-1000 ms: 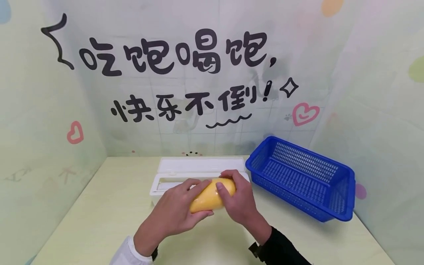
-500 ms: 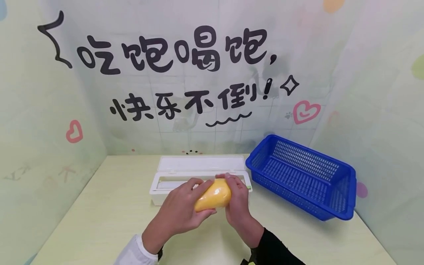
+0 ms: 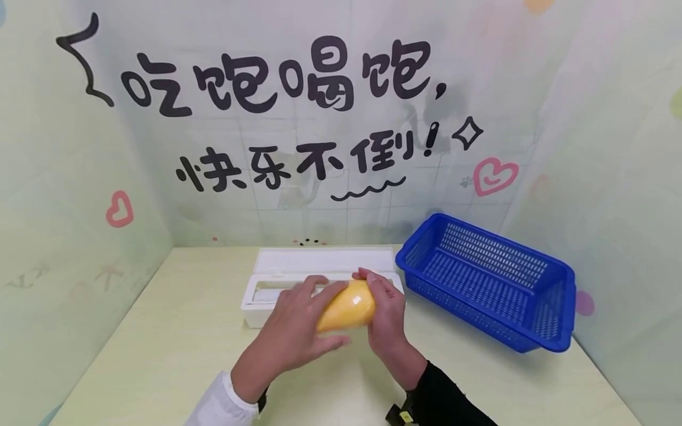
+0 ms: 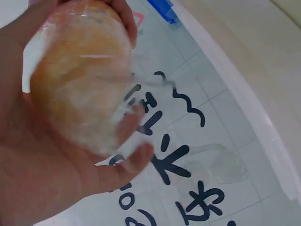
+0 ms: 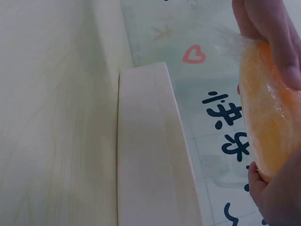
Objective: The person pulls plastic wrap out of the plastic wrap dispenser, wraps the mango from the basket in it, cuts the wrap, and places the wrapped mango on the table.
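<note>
A yellow-orange mango (image 3: 348,305) in clear plastic film is held up between both hands, just in front of a white cling film box. My right hand (image 3: 388,310) grips its right end with curled fingers. My left hand (image 3: 298,319) lies at the other end, fingers over the top and thumb stretched out away from the fruit. In the left wrist view, the mango (image 4: 82,75) lies against the palm, and the fingertips are blurred beside loose film. A film end sticks out past the mango (image 5: 268,108) in the right wrist view.
The white cling film box (image 3: 261,318) stands on the pale table (image 3: 176,331) with its lid (image 3: 325,260) raised at the back. Right of it sits a blue perforated basket (image 3: 469,313). A printed curtain (image 3: 224,225) backs the table.
The mango has turned slightly and risen a little. My right thumb has left its top as that hand shifted round the right end. My left thumb has come away from the underside.
</note>
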`<move>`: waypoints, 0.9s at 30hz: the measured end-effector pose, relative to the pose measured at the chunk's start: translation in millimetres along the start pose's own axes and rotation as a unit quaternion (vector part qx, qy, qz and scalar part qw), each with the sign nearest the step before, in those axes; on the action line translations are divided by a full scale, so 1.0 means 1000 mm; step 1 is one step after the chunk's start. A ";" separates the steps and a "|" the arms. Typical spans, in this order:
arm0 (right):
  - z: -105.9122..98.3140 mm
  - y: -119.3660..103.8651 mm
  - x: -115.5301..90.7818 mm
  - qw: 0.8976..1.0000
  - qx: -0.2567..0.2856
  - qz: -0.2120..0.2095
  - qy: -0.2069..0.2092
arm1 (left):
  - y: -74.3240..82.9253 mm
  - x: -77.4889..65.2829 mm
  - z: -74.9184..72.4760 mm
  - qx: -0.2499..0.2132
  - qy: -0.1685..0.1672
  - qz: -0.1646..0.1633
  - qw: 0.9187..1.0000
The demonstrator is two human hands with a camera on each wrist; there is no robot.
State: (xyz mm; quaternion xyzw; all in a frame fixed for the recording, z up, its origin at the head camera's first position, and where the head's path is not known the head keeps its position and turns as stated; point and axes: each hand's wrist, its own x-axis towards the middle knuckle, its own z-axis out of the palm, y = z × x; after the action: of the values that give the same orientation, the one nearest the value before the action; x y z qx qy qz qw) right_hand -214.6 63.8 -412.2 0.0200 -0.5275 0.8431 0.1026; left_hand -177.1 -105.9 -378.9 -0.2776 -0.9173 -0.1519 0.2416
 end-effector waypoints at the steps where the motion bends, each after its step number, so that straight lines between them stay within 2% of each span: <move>1: -0.001 -0.001 0.001 1.000 -0.012 -0.006 0.001 | 0.002 0.001 0.000 0.008 0.004 0.000 1.000; 3: -0.002 -0.001 0.002 0.999 -0.031 -0.015 0.005 | 0.008 0.004 0.001 0.018 0.024 0.012 0.999; 7: -0.002 -0.001 0.001 0.998 -0.055 -0.036 0.004 | 0.018 0.012 0.013 0.050 0.076 0.070 0.993; 9: -0.002 -0.002 0.000 0.997 -0.062 -0.051 0.004 | 0.019 0.014 0.022 0.076 0.089 0.092 0.989; 12: -0.003 -0.002 0.001 0.994 -0.081 -0.073 0.013 | 0.014 0.015 0.032 0.092 0.095 0.106 0.985; 14: -0.005 -0.005 0.002 0.992 -0.094 -0.085 0.023 | 0.008 0.016 0.037 0.077 0.107 0.105 0.986; 17: -0.008 -0.011 0.004 0.990 -0.096 -0.102 0.035 | -0.003 0.018 0.041 0.018 0.147 0.095 0.984; 20: -0.007 -0.017 0.005 0.991 -0.060 -0.111 0.035 | -0.009 0.017 0.043 -0.056 0.198 0.086 0.975; 22: -0.006 -0.019 0.004 0.993 -0.027 -0.111 0.031 | -0.010 0.018 0.047 -0.120 0.241 0.080 0.960; 24: -0.004 -0.020 0.002 0.994 0.002 -0.105 0.027 | -0.008 0.019 0.052 -0.199 0.289 0.064 0.934; 25: -0.003 -0.020 0.001 0.994 0.012 -0.102 0.025 | -0.006 0.020 0.054 -0.244 0.310 0.051 0.917; 27: -0.002 -0.019 0.000 0.995 0.020 -0.094 0.027 | -0.001 0.021 0.058 -0.349 0.337 0.010 0.874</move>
State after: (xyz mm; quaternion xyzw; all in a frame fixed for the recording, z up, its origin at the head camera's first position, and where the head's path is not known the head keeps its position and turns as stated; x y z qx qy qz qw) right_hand -210.9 73.8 -396.1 0.0489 -0.5034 0.8404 0.1946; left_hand -213.6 -73.4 -416.3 -0.2846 -0.6648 -0.5444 0.4251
